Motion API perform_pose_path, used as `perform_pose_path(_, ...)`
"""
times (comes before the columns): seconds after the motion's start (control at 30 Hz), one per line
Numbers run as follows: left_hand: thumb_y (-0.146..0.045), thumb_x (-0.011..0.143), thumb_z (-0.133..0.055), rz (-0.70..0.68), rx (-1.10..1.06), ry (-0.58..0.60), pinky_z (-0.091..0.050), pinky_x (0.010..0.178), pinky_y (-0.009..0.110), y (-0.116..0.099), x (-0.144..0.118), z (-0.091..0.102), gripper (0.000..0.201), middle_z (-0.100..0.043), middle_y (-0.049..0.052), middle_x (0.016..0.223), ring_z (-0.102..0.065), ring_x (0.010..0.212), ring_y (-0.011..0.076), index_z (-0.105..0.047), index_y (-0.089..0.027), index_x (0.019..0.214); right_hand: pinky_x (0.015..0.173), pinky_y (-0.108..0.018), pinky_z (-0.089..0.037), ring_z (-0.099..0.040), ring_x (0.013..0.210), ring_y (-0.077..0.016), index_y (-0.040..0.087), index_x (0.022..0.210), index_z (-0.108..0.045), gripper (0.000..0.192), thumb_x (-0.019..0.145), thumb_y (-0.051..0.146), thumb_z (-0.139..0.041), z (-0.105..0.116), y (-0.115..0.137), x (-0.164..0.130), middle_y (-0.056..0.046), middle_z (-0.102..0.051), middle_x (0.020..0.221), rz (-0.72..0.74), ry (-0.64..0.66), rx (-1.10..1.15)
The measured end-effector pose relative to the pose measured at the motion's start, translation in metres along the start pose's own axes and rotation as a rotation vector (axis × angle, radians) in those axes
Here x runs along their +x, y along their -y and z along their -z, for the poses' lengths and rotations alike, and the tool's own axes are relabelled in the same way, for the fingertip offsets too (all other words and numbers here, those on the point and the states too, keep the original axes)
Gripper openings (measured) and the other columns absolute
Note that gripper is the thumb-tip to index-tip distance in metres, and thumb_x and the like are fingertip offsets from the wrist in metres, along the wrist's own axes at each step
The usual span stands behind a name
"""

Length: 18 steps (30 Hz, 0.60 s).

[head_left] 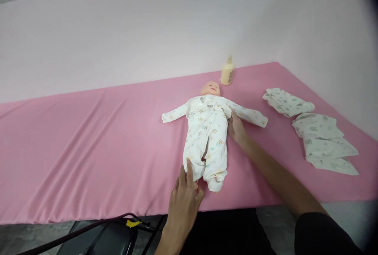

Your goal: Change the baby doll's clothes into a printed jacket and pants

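Hands (184, 198) (235, 126) touch soft printed romper (206, 137) on doll (210, 88).

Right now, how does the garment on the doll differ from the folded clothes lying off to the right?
The garment on the doll is spread out full length, sleeves wide, while the folded clothes lie flat in small bundles. The left hand touches the garment's leg end and the right hand its side; no hand touches the folded clothes. Both are white with small prints and rest on the pink sheet.

Pink bed (88, 145) — doll (208, 133), bottle (227, 73), clothes (317, 133)
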<state>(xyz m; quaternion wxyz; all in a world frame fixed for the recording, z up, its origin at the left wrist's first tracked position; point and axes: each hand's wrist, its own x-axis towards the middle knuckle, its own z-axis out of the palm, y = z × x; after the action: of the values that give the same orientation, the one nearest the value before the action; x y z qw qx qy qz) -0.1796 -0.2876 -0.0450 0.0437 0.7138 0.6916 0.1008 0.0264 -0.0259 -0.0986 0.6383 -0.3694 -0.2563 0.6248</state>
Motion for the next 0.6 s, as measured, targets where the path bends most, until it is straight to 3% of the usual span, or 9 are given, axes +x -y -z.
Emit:
perform_pose_path(0.2, -0.023, 0.096, -0.037, 0.043, -0.243, 0.238, -0.054, 0.075, 0.033, 0.01, 0.0, 0.026, 0.071, -0.064, 0.014, 0.121, -0.066, 0.089, 0.0203, -0.006, -0.019, 0.16, 0.098, -0.04, -0.057, -0.065, 0.115, -0.0222, 0.028, 0.106, -0.067, 0.025, 0.09, 0.045, -0.058, -0.003, 0.004, -0.003, 0.0, -0.071, 0.118, -0.014, -0.018, -0.002)
perform_pose_path(0.3, -0.026, 0.098, -0.034, 0.05, -0.363, 0.313, -0.053, 0.08, 0.035, 0.018, 0.0, 0.03, 0.066, -0.063, 0.011, 0.125, -0.065, 0.093, 0.0198, -0.009, -0.025, 0.159, 0.098, -0.038, -0.057, -0.065, 0.114, -0.0219, 0.026, 0.103, -0.067, 0.023, 0.089, 0.044, -0.06, -0.004, 0.006, -0.005, 0.0, -0.072, 0.117, -0.017, -0.017, 0.003)
perform_pose_path(0.47, -0.026, 0.101, -0.031, 0.034, -0.484, 0.331, -0.051, 0.092, 0.036, 0.03, -0.002, 0.031, 0.062, -0.055, 0.007, 0.141, -0.062, 0.113, 0.0201, -0.011, -0.033, 0.159, 0.096, -0.038, -0.058, -0.066, 0.113, -0.022, 0.027, 0.103, -0.067, 0.024, 0.089, 0.045, -0.06, -0.003, 0.006, -0.005, 0.0, -0.072, 0.117, -0.016, -0.017, 0.005)
perform_pose_path(0.6, -0.027, 0.102, -0.031, 0.01, -0.51, 0.282, -0.05, 0.1, 0.037, 0.029, -0.006, 0.031, 0.061, -0.051, 0.003, 0.148, -0.057, 0.126, 0.0202, -0.011, -0.035, 0.159, 0.097, -0.04, -0.058, -0.066, 0.113, -0.0225, 0.027, 0.105, -0.067, 0.025, 0.09, 0.046, -0.059, -0.002, 0.006, -0.005, -0.001, -0.072, 0.115, -0.028, -0.011, -0.009)
